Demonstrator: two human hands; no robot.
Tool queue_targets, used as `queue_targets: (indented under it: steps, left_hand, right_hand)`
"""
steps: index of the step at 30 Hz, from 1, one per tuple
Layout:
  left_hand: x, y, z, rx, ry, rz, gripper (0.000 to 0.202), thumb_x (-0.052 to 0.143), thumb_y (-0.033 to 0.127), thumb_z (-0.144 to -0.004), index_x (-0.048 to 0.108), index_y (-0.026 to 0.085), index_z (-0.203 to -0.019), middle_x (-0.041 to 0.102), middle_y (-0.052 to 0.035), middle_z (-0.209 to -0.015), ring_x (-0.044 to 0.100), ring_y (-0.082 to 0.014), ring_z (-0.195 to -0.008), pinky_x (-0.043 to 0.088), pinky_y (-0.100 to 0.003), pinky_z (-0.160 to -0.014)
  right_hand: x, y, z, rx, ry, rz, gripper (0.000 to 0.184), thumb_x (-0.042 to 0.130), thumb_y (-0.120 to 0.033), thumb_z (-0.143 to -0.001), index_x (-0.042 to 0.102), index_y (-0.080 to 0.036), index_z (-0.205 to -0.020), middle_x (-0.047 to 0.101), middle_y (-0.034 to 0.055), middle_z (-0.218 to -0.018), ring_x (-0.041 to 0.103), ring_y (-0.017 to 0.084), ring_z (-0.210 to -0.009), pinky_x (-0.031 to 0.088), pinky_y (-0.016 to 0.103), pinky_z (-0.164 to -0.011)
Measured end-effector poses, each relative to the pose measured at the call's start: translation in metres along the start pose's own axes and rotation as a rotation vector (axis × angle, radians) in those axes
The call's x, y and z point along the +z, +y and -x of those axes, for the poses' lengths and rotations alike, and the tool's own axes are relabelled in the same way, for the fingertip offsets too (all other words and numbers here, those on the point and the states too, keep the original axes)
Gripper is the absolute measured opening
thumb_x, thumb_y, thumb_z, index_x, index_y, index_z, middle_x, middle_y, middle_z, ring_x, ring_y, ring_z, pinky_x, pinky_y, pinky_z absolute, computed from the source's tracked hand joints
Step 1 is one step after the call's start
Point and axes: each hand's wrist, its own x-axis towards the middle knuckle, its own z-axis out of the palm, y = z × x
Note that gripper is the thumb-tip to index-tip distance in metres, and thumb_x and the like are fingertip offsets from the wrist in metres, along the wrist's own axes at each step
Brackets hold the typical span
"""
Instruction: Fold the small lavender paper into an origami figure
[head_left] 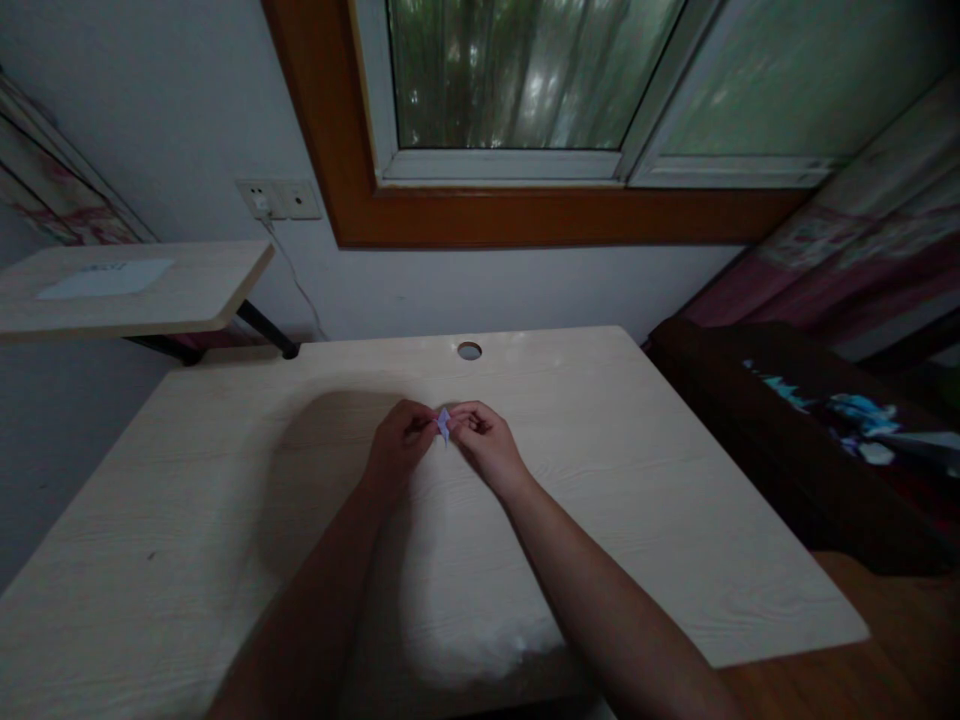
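A small piece of folded lilac paper (443, 426), with pointed ends, is held between my two hands over the middle of the desk (600, 480). My left hand (400, 437) pinches its left side between thumb and fingers. From the other side, my right hand (486, 438) grips the right edge with thumb and fingertips. The paper's exact folded shape is too small to make out, and the fingertips hide part of it.
A round cable hole (469, 351) lies near the desk's back edge. At left a raised shelf (202, 290) on black legs carries a paper sheet (109, 279). A cord runs from the wall socket (262, 199). Beyond the right edge stands dark furniture (720, 430) with blue items on it.
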Motion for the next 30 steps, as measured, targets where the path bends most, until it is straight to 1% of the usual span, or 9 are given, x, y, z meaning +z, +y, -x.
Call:
queue_targets:
  steps: [3, 6, 9, 13, 15, 21, 25, 30]
  left_hand:
    - [0.0, 0.005, -0.001, 0.067, -0.004, -0.029, 0.013, 0.066, 0.017, -0.085, 0.065, 0.021, -0.098, 0.062, -0.0031, -0.095, 0.064, -0.0137, -0.084, 0.057, -0.026, -0.076]
    - [0.0, 0.007, -0.001, 0.112, -0.001, -0.037, 0.016, 0.065, 0.015, -0.085, 0.066, 0.021, -0.101, 0.061, -0.0045, -0.099, 0.065, -0.0144, -0.087, 0.059, -0.027, -0.076]
    - [0.0, 0.005, -0.001, 0.151, 0.004, -0.094, 0.014, 0.065, 0.015, -0.086, 0.067, 0.021, -0.099, 0.062, -0.0053, -0.1, 0.065, -0.0151, -0.089, 0.06, -0.028, -0.075]
    - [-0.001, 0.003, -0.001, 0.232, 0.041, -0.236, 0.01, 0.066, 0.015, -0.087, 0.069, 0.022, -0.094, 0.066, -0.0051, -0.098, 0.065, -0.0172, -0.093, 0.058, -0.033, -0.083]
    - [-0.002, 0.002, 0.0, 0.261, 0.052, -0.266, 0.009, 0.067, 0.016, -0.087, 0.069, 0.022, -0.093, 0.066, -0.0047, -0.097, 0.065, -0.0171, -0.093, 0.057, -0.034, -0.084]
    - [-0.005, 0.002, -0.001, 0.288, 0.084, -0.269, 0.005, 0.066, 0.019, -0.089, 0.07, 0.022, -0.091, 0.066, -0.0034, -0.094, 0.065, -0.0151, -0.089, 0.056, -0.03, -0.081]
    - [-0.005, 0.002, 0.0, 0.289, 0.082, -0.281, 0.006, 0.066, 0.019, -0.089, 0.07, 0.022, -0.091, 0.066, -0.0029, -0.093, 0.065, -0.0144, -0.088, 0.056, -0.029, -0.08]
    - [-0.006, 0.002, 0.0, 0.284, 0.072, -0.293, 0.006, 0.066, 0.018, -0.089, 0.07, 0.022, -0.092, 0.066, -0.0033, -0.093, 0.065, -0.0145, -0.087, 0.056, -0.028, -0.081]
  right_hand:
    - [-0.003, 0.002, -0.001, 0.032, -0.027, -0.039, 0.017, 0.078, -0.028, -0.072, 0.074, -0.021, -0.087, 0.07, 0.0001, -0.074, 0.058, 0.013, -0.067, 0.043, 0.027, -0.066]
    - [-0.005, 0.003, -0.001, 0.051, -0.023, -0.072, 0.015, 0.078, -0.028, -0.072, 0.074, -0.021, -0.085, 0.07, -0.0005, -0.074, 0.057, 0.013, -0.066, 0.042, 0.026, -0.066]
    - [-0.007, 0.004, -0.002, 0.069, -0.038, -0.09, 0.013, 0.077, -0.027, -0.074, 0.075, -0.021, -0.085, 0.067, -0.0013, -0.072, 0.054, 0.012, -0.064, 0.04, 0.026, -0.063]
    - [-0.01, 0.005, -0.003, 0.084, -0.099, -0.137, 0.012, 0.076, -0.025, -0.075, 0.075, -0.022, -0.086, 0.066, -0.0009, -0.074, 0.054, 0.012, -0.066, 0.039, 0.026, -0.064]
    - [-0.011, 0.004, -0.003, 0.09, -0.125, -0.161, 0.011, 0.076, -0.024, -0.075, 0.075, -0.022, -0.086, 0.067, -0.0004, -0.077, 0.055, 0.013, -0.068, 0.039, 0.026, -0.065]
    - [-0.011, -0.001, -0.001, 0.103, -0.18, -0.166, 0.012, 0.072, -0.024, -0.078, 0.075, -0.021, -0.09, 0.069, 0.0021, -0.083, 0.058, 0.015, -0.075, 0.042, 0.028, -0.072]
    - [-0.011, -0.001, 0.0, 0.092, -0.225, -0.181, 0.017, 0.075, -0.024, -0.076, 0.074, -0.022, -0.093, 0.068, 0.0017, -0.083, 0.058, 0.015, -0.077, 0.042, 0.028, -0.071]
    - [-0.011, -0.002, 0.002, 0.05, -0.205, -0.109, 0.022, 0.074, -0.03, -0.079, 0.071, -0.023, -0.101, 0.064, 0.0008, -0.083, 0.055, 0.015, -0.074, 0.043, 0.028, -0.069]
